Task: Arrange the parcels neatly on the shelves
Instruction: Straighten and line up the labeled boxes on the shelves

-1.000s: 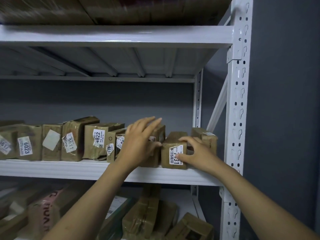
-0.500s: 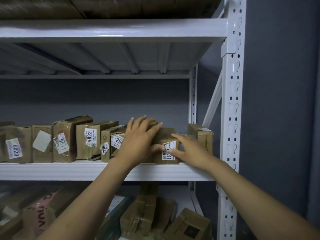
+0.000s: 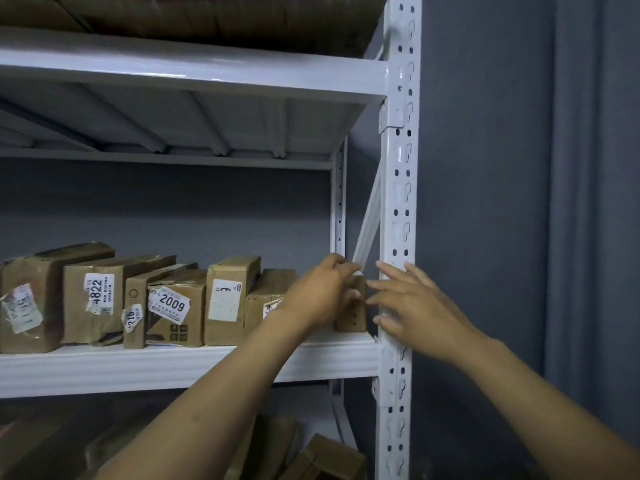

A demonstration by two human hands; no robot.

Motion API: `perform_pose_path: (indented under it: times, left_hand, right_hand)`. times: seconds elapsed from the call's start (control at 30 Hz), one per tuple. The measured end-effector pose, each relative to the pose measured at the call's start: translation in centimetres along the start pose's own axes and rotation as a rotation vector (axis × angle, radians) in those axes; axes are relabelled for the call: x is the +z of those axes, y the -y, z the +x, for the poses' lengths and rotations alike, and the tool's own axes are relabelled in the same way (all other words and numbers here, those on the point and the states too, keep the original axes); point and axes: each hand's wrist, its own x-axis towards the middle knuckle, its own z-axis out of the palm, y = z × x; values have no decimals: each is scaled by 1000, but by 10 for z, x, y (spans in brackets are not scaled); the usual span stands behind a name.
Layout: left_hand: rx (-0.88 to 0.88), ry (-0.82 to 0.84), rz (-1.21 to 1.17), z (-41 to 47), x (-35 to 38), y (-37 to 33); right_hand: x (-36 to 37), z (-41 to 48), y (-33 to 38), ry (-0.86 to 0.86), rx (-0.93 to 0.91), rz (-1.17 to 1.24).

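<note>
Head view shows the left grip (image 3: 322,294) curled over the top of a small parcel (image 3: 353,315), with the thumb on its front, so it is grasping that box. The right grip (image 3: 412,306) is released, with its fingers straight and spread wide. It is just to the right of the left grip and in front of the white post (image 3: 398,185). I cannot tell if its fingertips touch the box.

The small parcel stands under the left grip, at the very end of the shelf (image 3: 173,365), close to the front edge. Left of the left grip, a low parcel (image 3: 266,299) and a tall parcel (image 3: 228,296) stand in the row.

Some things could go wrong. If the left grip pulls the box toward the person, it may slip off the front edge and drop onto the parcels below (image 3: 322,459). If it pushes too hard to the left, the low parcel may bump the tall one and make the row crooked. If the box goes right, it may slide into the gap by the post, or the right grip may get pinched there.
</note>
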Motion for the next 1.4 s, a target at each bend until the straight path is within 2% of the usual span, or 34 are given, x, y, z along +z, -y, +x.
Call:
perform_pose_path:
  times: [0.1,0.23,0.5,0.67,0.73,0.8,0.9,0.97,1.03,1.13,1.27,1.33,1.4]
  left_hand:
    - [-52,105,66,12,13,-4]
    - [-78,88,129,15,17,-5]
    - [-227,-291,-28,6,14,-5]
    - [-349,-607,-231,-7,0,0]
    - [-395,-704,-381,-14,-7,-2]
    - [-440,-783,-525,-22,-13,-5]
    - [-516,-864,-720,-33,-21,-10]
    - [-543,-842,-813,-41,-25,-10]
    - [-558,-759,-848,-47,-28,-5]
    - [-583,-564,-937,-52,-39,3]
    - [-578,-267,-1009,-57,-50,6]
    - [-560,-211,-957,-57,-52,6]
    - [-554,-258,-964,-55,-56,5]
  right_hand:
    - [3,-4,-8,-3,-30,94]
    - [4,-4,-13,-10,-47,177]
    - [9,-1,-14,-97,-61,209]
    - [2,10,3,-122,-20,250]
    - [-1,19,17,-121,57,383]
    - [-3,30,29,-130,232,613]
    - [-1,48,41,-28,510,1085]
    - [3,57,45,52,611,1493]
    - [4,62,49,31,632,1739]
    - [7,63,51,-21,638,1833]
    - [4,60,47,-7,580,2003]
    - [0,56,43,-11,549,2004]
    - [-2,49,39,-8,527,1965]
